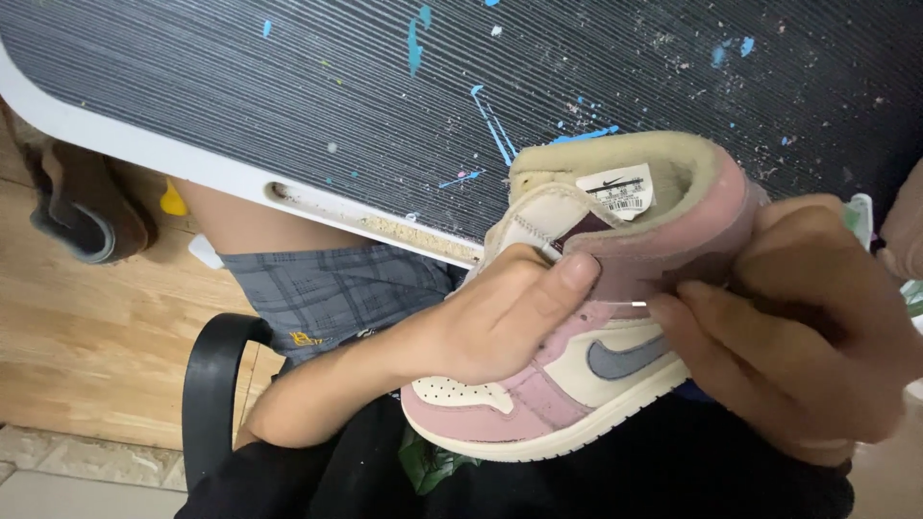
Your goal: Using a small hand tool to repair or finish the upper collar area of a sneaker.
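- Sneaker (567, 384): small high-top, pink and cream with a grey side mark, held in the air over the person's lap, in front of the worktop (385, 106) edge. Not resting on anything. Toe points lower left, collar up and right.
- Left hand (490, 322): wraps the shoe at the lace/tongue area, fingers closed across the upper, index finger lying along the ankle flap. Grasping the sneaker.
- Right hand (788, 336): cups the heel and collar from the right, thumb near the side panel. Also grasping the sneaker. A thin pale sliver shows between the two hands at the side panel; too small to tell what it is.
- Tongue label (615, 192): white tag visible inside the open collar, padded lining around it.
- Handling, my read: light, one hand could carry it. Upper is soft and will crease or collapse under a squeeze; sole rim is the stiff part. Suede-like pink panels give good grip, not slippery, but likely mark easily.
- Best holds, judging from this: heel counter plus midfoot, as now, or pinch along the sole rim. Avoid the loose tongue and collar padding, they just fold.
- Worktop: dark ribbed surface with a white edge, flecked with blue paint.
- Below: grey plaid shorts (327, 288), black chair armrest (207, 394), wooden floor (87, 327).
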